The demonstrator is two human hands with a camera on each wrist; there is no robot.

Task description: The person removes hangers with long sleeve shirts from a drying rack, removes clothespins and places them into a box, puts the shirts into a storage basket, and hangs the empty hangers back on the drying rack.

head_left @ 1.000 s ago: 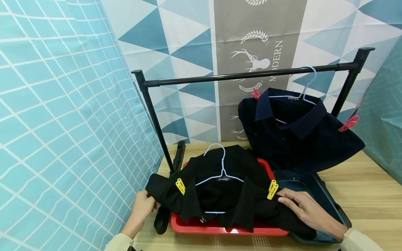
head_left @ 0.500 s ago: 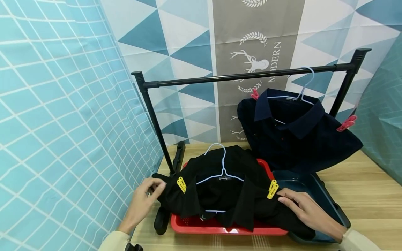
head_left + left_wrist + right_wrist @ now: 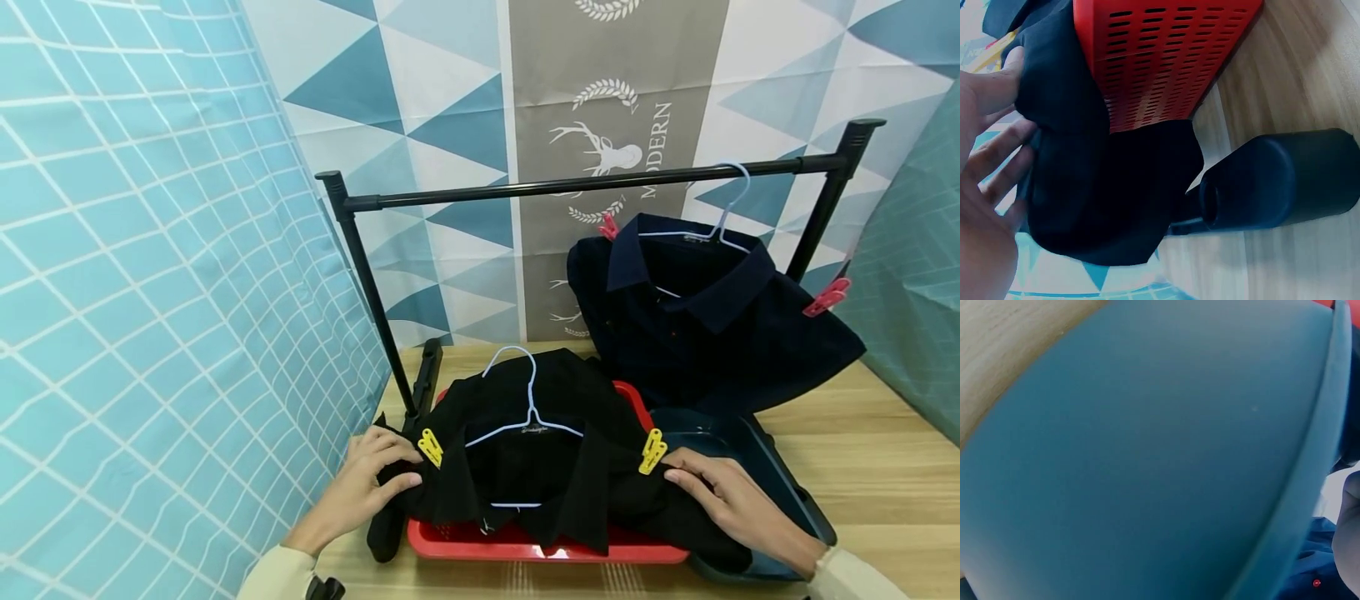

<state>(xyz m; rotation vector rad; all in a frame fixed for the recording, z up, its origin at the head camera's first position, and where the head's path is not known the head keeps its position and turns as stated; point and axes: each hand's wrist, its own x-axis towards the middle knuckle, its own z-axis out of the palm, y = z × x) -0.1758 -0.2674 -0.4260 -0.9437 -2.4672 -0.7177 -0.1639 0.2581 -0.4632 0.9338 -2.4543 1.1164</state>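
Note:
A black collared shirt [image 3: 525, 475] lies over a red basket [image 3: 495, 546], with a pale blue hanger [image 3: 532, 400] inside its collar. One yellow clothespin [image 3: 431, 447] is on its left shoulder, another yellow clothespin [image 3: 652, 452] on the right. My left hand [image 3: 365, 483] touches the left sleeve beside its clothespin, thumb and fingers spread. In the left wrist view those fingers [image 3: 1007, 165] lie fairly straight against the black cloth. My right hand [image 3: 723, 500] pinches the shirt just outside the right clothespin; its fingertips are mostly out of the right wrist view.
A navy shirt [image 3: 697, 333] with pink clothespins hangs by its hanger on the right of a black rack [image 3: 570, 185]. A dark blue basin [image 3: 780, 483] stands under my right arm. The rack's black foot [image 3: 386, 525] lies beside the basket.
My left hand has let go of the sleeve's end and moved right and inward along it, close to the yellow clothespin. My right hand stays in place.

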